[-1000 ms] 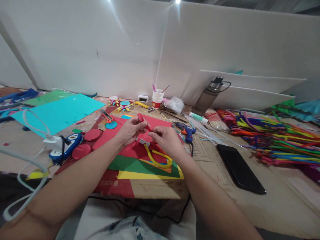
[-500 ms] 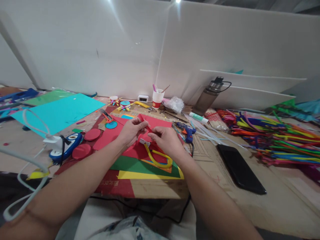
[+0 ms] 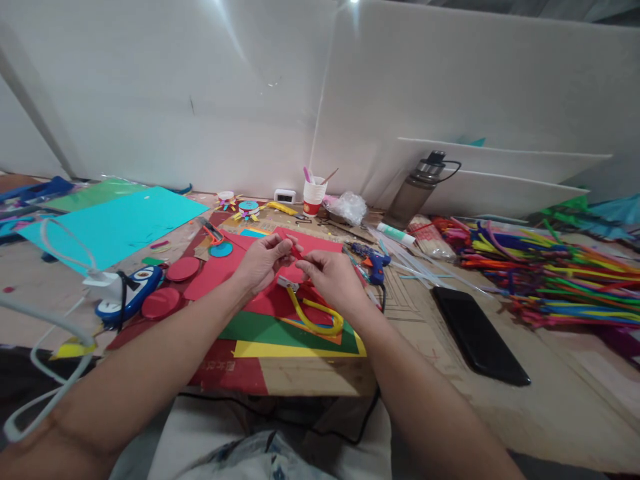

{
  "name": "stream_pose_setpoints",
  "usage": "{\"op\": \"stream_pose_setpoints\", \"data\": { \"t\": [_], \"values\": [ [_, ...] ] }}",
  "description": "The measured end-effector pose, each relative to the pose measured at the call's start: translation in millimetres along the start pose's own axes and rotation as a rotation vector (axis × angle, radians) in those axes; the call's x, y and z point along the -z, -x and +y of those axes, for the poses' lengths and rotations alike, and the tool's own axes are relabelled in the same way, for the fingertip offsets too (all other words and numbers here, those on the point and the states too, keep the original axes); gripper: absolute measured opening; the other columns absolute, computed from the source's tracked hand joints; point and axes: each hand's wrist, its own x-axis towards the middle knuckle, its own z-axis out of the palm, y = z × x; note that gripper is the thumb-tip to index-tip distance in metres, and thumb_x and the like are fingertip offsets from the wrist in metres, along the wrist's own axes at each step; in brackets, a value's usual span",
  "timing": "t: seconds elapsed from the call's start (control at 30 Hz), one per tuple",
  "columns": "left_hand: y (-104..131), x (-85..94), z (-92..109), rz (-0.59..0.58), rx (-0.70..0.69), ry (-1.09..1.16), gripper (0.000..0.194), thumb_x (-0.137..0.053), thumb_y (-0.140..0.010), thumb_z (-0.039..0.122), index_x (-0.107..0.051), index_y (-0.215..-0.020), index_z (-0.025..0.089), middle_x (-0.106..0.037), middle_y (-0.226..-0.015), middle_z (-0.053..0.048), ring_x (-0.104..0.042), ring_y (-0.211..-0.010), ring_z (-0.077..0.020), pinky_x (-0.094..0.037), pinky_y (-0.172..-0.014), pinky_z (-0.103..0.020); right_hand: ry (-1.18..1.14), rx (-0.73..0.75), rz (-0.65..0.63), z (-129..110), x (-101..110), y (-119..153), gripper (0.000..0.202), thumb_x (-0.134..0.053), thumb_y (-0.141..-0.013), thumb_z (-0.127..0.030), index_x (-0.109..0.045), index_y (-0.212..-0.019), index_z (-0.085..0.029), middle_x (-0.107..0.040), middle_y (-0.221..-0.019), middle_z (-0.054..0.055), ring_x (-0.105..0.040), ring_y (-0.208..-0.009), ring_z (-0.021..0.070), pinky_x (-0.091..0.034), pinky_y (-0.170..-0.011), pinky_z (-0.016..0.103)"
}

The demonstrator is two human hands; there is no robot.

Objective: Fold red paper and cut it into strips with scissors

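Note:
Between my two hands, over the middle of the worktable, is a small strip of red paper [image 3: 296,253]. My left hand [image 3: 265,262] pinches its left part, and my right hand [image 3: 327,273] has the other end between thumb and fingers. Beneath them lie red paper sheets [image 3: 215,277], with a green sheet [image 3: 260,333] and a yellow sheet [image 3: 300,351] showing at the near side. Just below my right hand rest scissors with yellow handles [image 3: 320,328]; their blades are partly hidden.
Left are red paper discs [image 3: 163,303], a blue power strip [image 3: 131,297] with white cables and a cyan sheet [image 3: 120,223]. A glue gun [image 3: 377,263], black phone [image 3: 480,337], dark bottle [image 3: 415,193] and bundled pipe cleaners [image 3: 575,287] lie right. A paper cup [image 3: 314,199] stands behind.
Both hands stay nearly in place on the red strip. My fingers have shifted slightly along it, and the whole view has moved a little.

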Motion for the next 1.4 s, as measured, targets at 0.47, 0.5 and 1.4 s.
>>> {"op": "stream_pose_setpoints", "data": {
  "t": [0.47, 0.5, 1.4],
  "values": [
    [2, -5.4, 3, 0.118, -0.010, 0.001, 0.039, -0.090, -0.051, 0.032, -0.060, -0.065, 0.011, -0.065, -0.064, -0.002, -0.055, -0.049, -0.0068, -0.043, -0.049, -0.019, 0.036, 0.011, -0.005, -6, 1, 1, 0.023, -0.058, -0.088, -0.026, -0.067, -0.068, -0.017, -0.064, -0.059, 0.000, -0.053, -0.055, 0.0113, -0.033, -0.056, 0.023],
    [2, -5.6, 3, 0.121, -0.009, -0.003, 0.038, -0.090, -0.052, 0.031, -0.060, -0.064, 0.010, -0.065, -0.063, -0.002, -0.055, -0.049, -0.0066, -0.043, -0.049, -0.018, 0.036, 0.011, -0.006, -6, 1, 1, 0.024, -0.058, -0.088, -0.026, -0.067, -0.068, -0.017, -0.064, -0.059, 0.000, -0.053, -0.055, 0.0112, -0.033, -0.056, 0.023],
    [-5, 5.7, 6, 0.142, 0.001, 0.034, 0.026, -0.081, -0.067, 0.032, -0.064, -0.071, 0.012, -0.066, -0.064, -0.002, -0.054, -0.048, -0.0056, -0.044, -0.048, -0.016, 0.051, -0.004, -0.024, -7, 1, 1, 0.024, -0.059, -0.087, -0.025, -0.065, -0.065, -0.017, -0.063, -0.058, 0.000, -0.051, -0.054, 0.0115, -0.033, -0.056, 0.024]
  ]
}}
